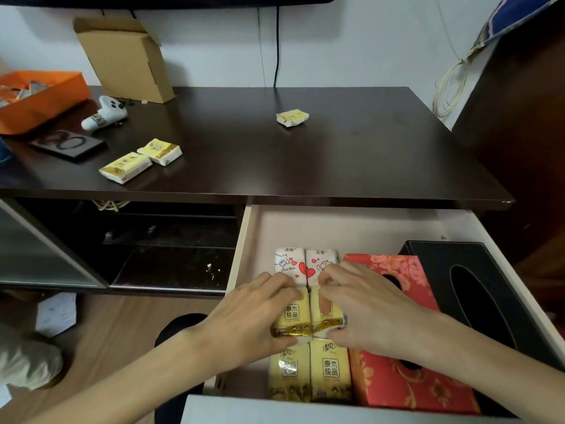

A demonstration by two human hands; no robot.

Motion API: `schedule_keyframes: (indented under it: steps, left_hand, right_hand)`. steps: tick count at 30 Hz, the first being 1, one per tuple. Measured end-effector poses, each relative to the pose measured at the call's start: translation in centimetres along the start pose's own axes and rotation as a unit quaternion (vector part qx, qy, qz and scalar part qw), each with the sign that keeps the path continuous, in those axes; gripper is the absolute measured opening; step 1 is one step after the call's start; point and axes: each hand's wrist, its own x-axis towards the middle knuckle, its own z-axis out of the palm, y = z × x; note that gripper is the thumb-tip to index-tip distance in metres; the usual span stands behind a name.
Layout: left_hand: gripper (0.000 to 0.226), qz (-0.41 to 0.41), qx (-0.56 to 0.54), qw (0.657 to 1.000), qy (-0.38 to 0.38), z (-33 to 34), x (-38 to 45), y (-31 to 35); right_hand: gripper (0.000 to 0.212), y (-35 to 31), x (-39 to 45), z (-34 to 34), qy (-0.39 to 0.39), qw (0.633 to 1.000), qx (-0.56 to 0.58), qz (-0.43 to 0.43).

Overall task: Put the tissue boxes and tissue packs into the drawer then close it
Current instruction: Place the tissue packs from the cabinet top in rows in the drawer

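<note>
Head view: both hands are down in the open drawer (pixel 244 240), setting the middle row of tissue packs. Left hand (pixel 247 319) is clamped on the left yellow pack (pixel 292 315), thumb at its near end and fingers over its far end. Right hand (pixel 363 304) grips the right yellow pack (pixel 324 313) likewise; how firmly cannot be told, as the fingers hide the far edge.

Two white heart-printed packs (pixel 305 264) sit just beyond, two more yellow packs (pixel 310 370) just nearer, all in a tight double column. Red floral tissue box (pixel 397 377) lies touching that column on the right, with a black tissue box (pixel 477 289) beside it against the drawer's right wall.

Outstanding: two yellow packs (pixel 140 160) at the left of the dark tabletop (pixel 336 154) and one small pack (pixel 292 117) further back. Task judged partly done; drawer not yet closed.

Risks: the soft packs may buckle or ride up if pressed into the tight column, and a raised pack could catch under the tabletop edge on closing. The three remaining packs need space, seemingly available only at the drawer's rear.
</note>
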Motion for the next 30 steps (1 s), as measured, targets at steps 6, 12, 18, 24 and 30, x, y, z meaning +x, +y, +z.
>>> schedule_keyframes:
  steps: [6, 12, 18, 24, 30]
  left_hand:
    - [0.061, 0.010, 0.013, 1.000, 0.024, -0.4, 0.0, -0.5]
    - [0.060, 0.020, 0.032, 0.999, 0.024, 0.2, 0.2, -0.3]
    - [0.057, 0.017, 0.046, 0.999, 0.021, 0.6, 0.1, -0.3]
    - [0.054, 0.008, 0.015, 1.000, 0.017, 0.8, -0.1, -0.5]
    - [0.055, 0.013, 0.029, 0.999, 0.021, -0.5, -0.2, -0.6]
  right_hand:
    - [0.021, -0.1, -0.2, -0.1, 0.016, 1.000, 0.014, 0.007]
    - [0.026, 0.0, -0.1, 0.4, -0.004, 1.000, 0.015, 0.007]
    - [0.024, -0.4, 0.3, 0.1, -0.019, 0.999, -0.026, 0.005]
    - [0.029, -0.6, 0.2, 0.2, -0.023, 0.999, -0.032, -0.001]
    - [0.043, -0.7, 1.2, -0.9, -0.008, 0.999, -0.033, -0.008]
